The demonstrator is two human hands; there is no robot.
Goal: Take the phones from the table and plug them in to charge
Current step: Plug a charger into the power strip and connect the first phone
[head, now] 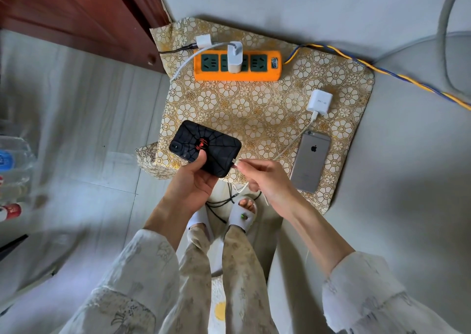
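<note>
Black-cased phone (205,148) face down in left hand's (196,180) grip, long axis upper-left to lower-right, right hand (265,178) pinching white cable plug (235,164) at its port.

Dark red wooden cabinet (76,15) top left. Clear plastic water bottles (12,160) w/ a red can (11,211) at left edge, blurred. Grey tiled floor (89,119). White slippers (243,216) below centre.

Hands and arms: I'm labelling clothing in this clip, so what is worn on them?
Both hands, left and right, are bare, no rings or watch visible. Loose cream sleeves with a faint grey pattern are pushed up, leaving the forearms bare.
</note>
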